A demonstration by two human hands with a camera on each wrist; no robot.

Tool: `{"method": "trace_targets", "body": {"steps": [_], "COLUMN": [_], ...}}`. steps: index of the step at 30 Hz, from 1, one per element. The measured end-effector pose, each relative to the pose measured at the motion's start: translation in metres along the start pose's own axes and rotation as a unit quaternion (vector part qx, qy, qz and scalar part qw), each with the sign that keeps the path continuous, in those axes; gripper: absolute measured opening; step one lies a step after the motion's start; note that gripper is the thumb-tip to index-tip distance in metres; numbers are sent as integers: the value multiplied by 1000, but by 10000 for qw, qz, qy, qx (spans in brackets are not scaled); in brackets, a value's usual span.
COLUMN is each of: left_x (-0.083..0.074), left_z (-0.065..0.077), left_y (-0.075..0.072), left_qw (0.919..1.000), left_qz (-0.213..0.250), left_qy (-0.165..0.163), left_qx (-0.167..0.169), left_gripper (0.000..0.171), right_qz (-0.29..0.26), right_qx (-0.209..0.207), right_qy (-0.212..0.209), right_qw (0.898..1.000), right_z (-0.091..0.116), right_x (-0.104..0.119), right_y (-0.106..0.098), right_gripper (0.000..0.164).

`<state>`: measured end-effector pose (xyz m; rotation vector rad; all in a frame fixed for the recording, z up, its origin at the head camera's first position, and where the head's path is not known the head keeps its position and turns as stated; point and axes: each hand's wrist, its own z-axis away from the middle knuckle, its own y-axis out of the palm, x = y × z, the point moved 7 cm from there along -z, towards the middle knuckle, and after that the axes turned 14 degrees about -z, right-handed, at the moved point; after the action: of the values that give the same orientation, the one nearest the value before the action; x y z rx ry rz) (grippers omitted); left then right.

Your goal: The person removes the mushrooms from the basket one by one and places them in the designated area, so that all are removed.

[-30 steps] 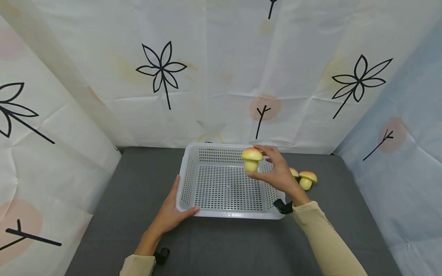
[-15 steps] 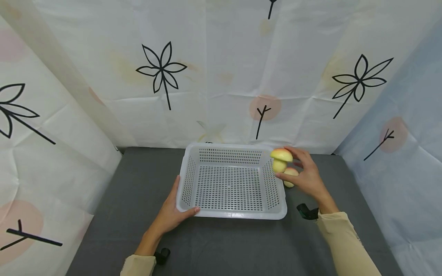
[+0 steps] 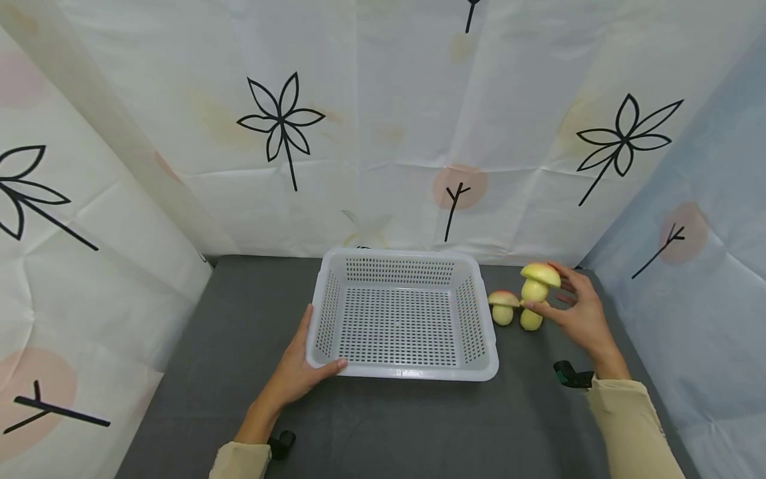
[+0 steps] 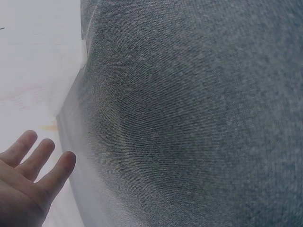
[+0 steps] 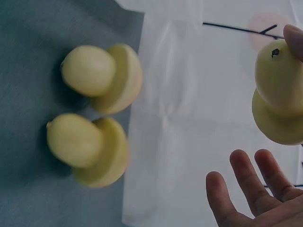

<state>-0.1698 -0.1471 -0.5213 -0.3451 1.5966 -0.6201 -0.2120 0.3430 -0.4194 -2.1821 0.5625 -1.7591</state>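
Note:
My right hand (image 3: 583,316) pinches a yellow toy mushroom (image 3: 540,274) with a reddish cap top, thumb at the stem's base and fingers at the cap. It is held upright, right of the basket. Two similar mushrooms stand on the cloth beneath and beside it: one mushroom (image 3: 504,307) close to the basket, another mushroom (image 3: 531,321) partly hidden behind the held one. In the right wrist view the held mushroom (image 5: 279,80) is cut off by the frame edge. My left hand (image 3: 298,369) holds the front-left corner of the white perforated basket (image 3: 413,374), thumb on the front rim, fingers along the left side.
Dark grey cloth (image 3: 419,432) covers the table. White printed fabric (image 3: 383,133) rises behind and at both sides. The basket has nothing in it. A black strap device (image 3: 571,374) sits at my right wrist, and another black device (image 3: 281,444) at my left.
My right hand has carried the mushroom from over the basket's right part out to the right, above the other mushrooms. The left hand and basket stay in place.

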Motion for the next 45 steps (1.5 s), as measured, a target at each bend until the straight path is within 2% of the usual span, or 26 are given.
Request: {"method": "trace_targets", "body": {"steps": [5, 11, 17, 26, 29, 36, 45], "left_x": [19, 21, 18, 20, 13, -21, -24], "left_z": [-4, -4, -4, -5, -3, 4, 5], "left_y": [6, 6, 6, 7, 5, -7, -9], "left_qw": [9999, 9999, 9999, 9999, 10000, 10000, 10000], "left_qz": [-81, -102, -141, -103, -76, -84, -62], "left_qy": [-87, -82, -60, -70, -65, 23, -17], "left_qx": [-25, -10, -2, 7, 1, 25, 46], "left_gripper": [129, 129, 129, 130, 130, 127, 125], "right_qz": [81, -63, 64, 4, 32, 32, 25], "right_qx": [-55, -28, -58, -94, -61, 50, 165], "right_qy": [195, 415, 832, 1347, 1450, 1674, 1832], "right_qw": [9998, 9991, 9965, 9908, 9894, 9859, 9829], "right_z": [0, 3, 7, 14, 16, 19, 18], "right_x": [-20, -46, -77, -115, -124, -139, -146], "right_y": [-13, -25, -36, -44, -45, -44, -40], "right_gripper": [87, 89, 91, 93, 94, 94, 95]}}
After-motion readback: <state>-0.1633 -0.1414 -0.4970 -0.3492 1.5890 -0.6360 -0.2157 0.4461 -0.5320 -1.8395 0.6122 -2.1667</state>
